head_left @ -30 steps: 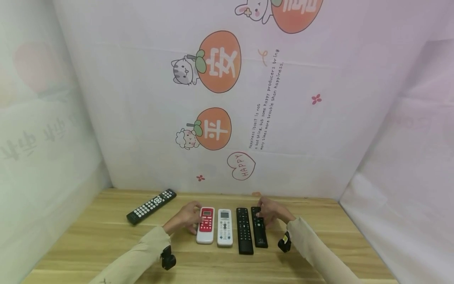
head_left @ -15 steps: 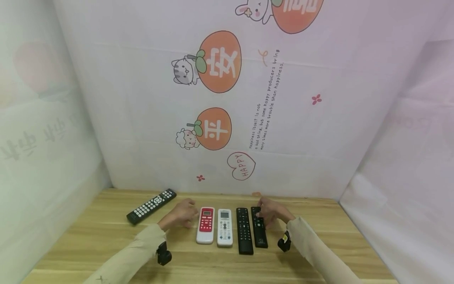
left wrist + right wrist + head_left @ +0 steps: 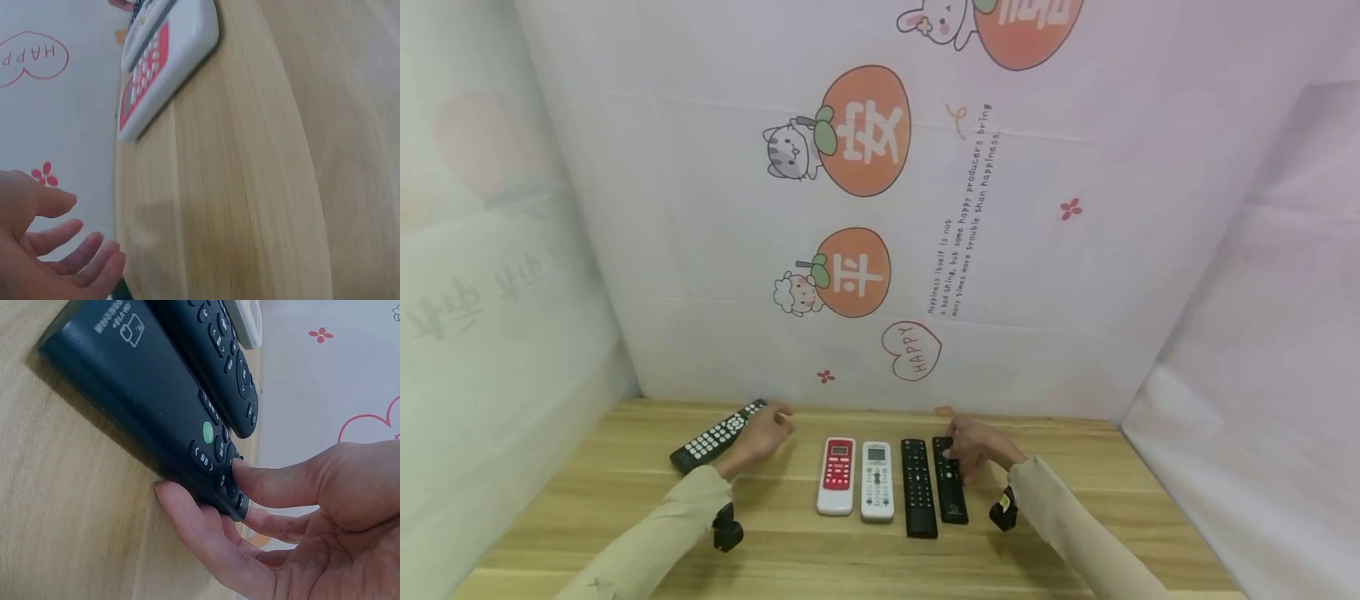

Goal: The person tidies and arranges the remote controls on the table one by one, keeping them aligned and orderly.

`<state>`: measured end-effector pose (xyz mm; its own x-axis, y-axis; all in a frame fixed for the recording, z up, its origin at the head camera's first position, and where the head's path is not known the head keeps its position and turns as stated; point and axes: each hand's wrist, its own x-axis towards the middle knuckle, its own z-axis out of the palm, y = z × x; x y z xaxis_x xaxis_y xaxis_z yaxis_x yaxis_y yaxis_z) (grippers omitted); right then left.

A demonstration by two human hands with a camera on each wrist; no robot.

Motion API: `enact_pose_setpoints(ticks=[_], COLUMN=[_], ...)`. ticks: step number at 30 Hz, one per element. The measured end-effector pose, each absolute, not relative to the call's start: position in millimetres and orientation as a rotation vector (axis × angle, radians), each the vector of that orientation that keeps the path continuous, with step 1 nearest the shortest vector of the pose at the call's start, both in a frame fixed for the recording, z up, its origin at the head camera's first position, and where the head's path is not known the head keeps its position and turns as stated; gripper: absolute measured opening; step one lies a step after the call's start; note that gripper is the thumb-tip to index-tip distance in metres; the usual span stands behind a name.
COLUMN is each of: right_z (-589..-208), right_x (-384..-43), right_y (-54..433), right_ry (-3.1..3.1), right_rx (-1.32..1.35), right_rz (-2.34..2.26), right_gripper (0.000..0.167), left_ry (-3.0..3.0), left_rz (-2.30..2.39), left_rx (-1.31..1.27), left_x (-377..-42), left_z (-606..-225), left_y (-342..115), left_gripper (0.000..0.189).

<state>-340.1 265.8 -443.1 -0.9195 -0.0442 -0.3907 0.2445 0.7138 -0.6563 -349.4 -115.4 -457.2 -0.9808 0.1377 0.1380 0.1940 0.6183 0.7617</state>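
My left hand (image 3: 763,433) hovers at the left, by a black remote control with white buttons (image 3: 713,440) that lies slanted; the hand partly hides it in the head view. Relaxed, parted fingers (image 3: 65,240) hold nothing in the left wrist view. My right hand (image 3: 983,443) holds the far end of the rightmost black remote control (image 3: 952,500). In the right wrist view its thumb (image 3: 275,484) presses on the button face while fingers bend along the side. That remote (image 3: 119,369) lies on the table beside a longer black remote control (image 3: 919,500).
A red-and-white remote control (image 3: 836,487) and a white remote control (image 3: 877,492) lie in the middle, roughly parallel to the two black ones. The wooden table (image 3: 820,558) ends at a printed cloth backdrop (image 3: 715,250), with cloth walls on both sides.
My left hand has let go of the red-and-white remote control and moved left to the slanted black one. The right hand has stayed on its remote.
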Motion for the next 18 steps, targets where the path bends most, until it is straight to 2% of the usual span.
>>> enact_pose_setpoints(ticks=[10, 18], right_z=[-443, -442], right_x=[-339, -341], right_y=[263, 264], right_ry=[2.564, 2.573], right_rx=[0.187, 0.202], right_rz=[-0.999, -1.01], right_gripper=[0.037, 0.036], left_ry=[-2.748, -2.788], left_rz=[-1.165, -0.928], left_rx=[-0.388, -0.357], left_x=[-356, -361], left_z=[-455, -456], left_y=[-149, -170], left_gripper=[0.034, 0.035])
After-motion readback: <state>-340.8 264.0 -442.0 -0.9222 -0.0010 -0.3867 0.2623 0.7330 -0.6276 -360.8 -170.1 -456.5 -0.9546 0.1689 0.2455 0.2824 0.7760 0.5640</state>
